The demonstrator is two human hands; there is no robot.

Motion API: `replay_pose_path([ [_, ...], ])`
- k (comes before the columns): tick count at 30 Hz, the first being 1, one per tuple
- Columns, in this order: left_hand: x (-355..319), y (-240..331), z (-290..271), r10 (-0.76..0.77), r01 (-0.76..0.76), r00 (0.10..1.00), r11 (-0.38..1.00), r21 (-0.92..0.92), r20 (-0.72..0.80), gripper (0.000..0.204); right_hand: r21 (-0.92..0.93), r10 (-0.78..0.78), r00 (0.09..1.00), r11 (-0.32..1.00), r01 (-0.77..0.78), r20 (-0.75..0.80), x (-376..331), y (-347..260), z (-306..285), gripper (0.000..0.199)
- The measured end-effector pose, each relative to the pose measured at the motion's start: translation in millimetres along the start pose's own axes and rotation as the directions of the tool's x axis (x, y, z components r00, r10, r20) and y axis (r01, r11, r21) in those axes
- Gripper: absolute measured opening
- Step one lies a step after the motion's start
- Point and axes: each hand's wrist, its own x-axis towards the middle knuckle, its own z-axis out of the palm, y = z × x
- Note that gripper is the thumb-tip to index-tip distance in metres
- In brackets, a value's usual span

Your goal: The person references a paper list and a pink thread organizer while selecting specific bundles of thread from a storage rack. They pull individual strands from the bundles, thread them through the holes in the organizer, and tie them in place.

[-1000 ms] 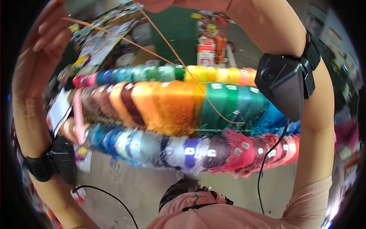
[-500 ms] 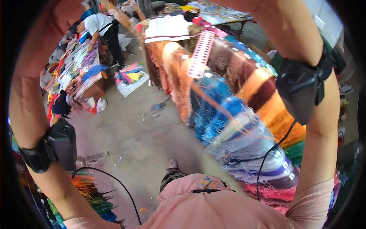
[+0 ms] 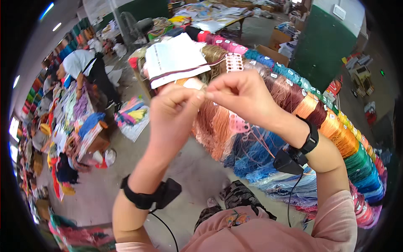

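Observation:
My left hand [image 3: 174, 110] and my right hand [image 3: 245, 94] meet at the fingertips above the skeins, thumb and forefinger of each pinched together. What lies between the fingertips is too small to make out. A pink-and-white card with rows of holes [image 3: 234, 62] shows above my right hand, its pink lower end below; the hand covers its middle, and I cannot tell if the hand holds it. Thin pinkish strands [image 3: 261, 142] trail from the lower end. Behind my left hand, a white printed sheet [image 3: 174, 56] lies on the skeins, crossed by a dark red strand [image 3: 180, 72].
Rows of coloured thread skeins [image 3: 306, 103] hang along a long rack on the right. A person in a white top [image 3: 79, 63] bends over a heap of coloured yarn [image 3: 79, 113] at left. A green-and-white pillar [image 3: 317, 54] stands behind the rack; cartons [image 3: 273, 54] are near it.
Both hands have come down into full view and met at the fingertips in front of the rack. The view has tilted up, and the holed card now shows partly behind my right hand.

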Motion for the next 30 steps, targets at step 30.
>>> replay_pose_path([
  [30,159,-191,126,-0.510,0.870,0.454,0.429,-0.242,0.731,0.009,-0.325,0.299,0.947,0.889,-0.322,-0.118,125,194,-115,0.009],
])
